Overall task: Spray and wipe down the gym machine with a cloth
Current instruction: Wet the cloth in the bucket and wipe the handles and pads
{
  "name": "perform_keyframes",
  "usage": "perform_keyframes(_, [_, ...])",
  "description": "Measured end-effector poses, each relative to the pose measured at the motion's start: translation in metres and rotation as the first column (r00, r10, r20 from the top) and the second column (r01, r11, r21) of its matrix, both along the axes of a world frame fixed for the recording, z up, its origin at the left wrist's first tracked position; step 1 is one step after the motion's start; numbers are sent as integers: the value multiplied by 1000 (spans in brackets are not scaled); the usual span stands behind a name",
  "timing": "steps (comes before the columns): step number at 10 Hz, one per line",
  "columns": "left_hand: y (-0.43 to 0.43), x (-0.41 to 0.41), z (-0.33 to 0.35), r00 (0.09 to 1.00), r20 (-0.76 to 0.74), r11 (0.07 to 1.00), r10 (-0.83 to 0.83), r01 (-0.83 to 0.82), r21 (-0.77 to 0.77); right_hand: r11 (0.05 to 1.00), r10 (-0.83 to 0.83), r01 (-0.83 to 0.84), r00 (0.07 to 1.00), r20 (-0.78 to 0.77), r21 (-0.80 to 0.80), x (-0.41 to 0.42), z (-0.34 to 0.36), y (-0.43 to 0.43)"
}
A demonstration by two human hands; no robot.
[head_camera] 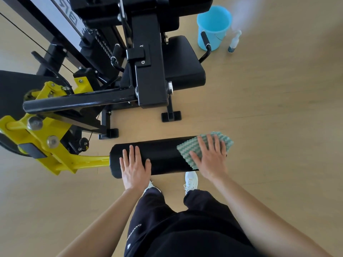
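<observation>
The gym machine's black padded roller lies across the lower middle, fixed to a yellow lever arm. My left hand rests flat on the roller's left part, fingers straight. A green-and-white wavy cloth covers the roller's right end, and my right hand presses on it with spread fingers. A small clear spray bottle stands on the floor at the upper right, away from both hands.
The black frame and seat pad of the machine rise behind the roller. A light blue bucket stands beside the spray bottle. My white shoes are just under the roller on the wooden floor.
</observation>
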State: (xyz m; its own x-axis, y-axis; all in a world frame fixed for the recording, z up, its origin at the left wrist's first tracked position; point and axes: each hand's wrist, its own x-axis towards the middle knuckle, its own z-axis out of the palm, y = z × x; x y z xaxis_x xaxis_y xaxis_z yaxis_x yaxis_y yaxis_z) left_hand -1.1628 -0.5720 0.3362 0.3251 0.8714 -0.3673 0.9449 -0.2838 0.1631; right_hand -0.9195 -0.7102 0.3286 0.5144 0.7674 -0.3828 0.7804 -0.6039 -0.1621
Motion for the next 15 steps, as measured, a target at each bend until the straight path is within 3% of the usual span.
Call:
perform_keyframes(2, [-1,1,2,1000,1,1000,-2,2,4,973,-228,227,974,-17,-28,-3,-1,0])
perform_keyframes(5, [3,-4,3,1000,7,1000,-18,18,-12,978,210,-209,963,-166,21,-75,6,50])
perform_keyframes(6, [6,-7,4,999,9,999,-31,31,-25,972,235,-235,960,-150,16,-63,3,47])
perform_keyframes(9, [18,-19,13,996,72,994,-44,51,-95,972,-216,210,975,-50,-102,10,2,14])
perform_keyframes(10, [26,-30,18,976,213,997,55,-41,-70,952,-271,267,962,-11,-149,11,3,20])
perform_keyframes(11, [40,-51,24,914,261,949,311,-312,-38,964,-226,221,974,-19,-146,-9,5,34])
perform_keyframes(12, [61,-74,22,777,289,828,559,-501,-254,985,-115,106,991,-65,-135,-43,8,54])
perform_keyframes(13, [71,-82,24,687,333,743,645,-465,-481,993,-12,-2,993,-118,-120,-82,11,82])
perform_keyframes(15, [68,-101,19,710,347,735,613,-351,-580,976,162,-185,970,-182,-118,-162,15,137])
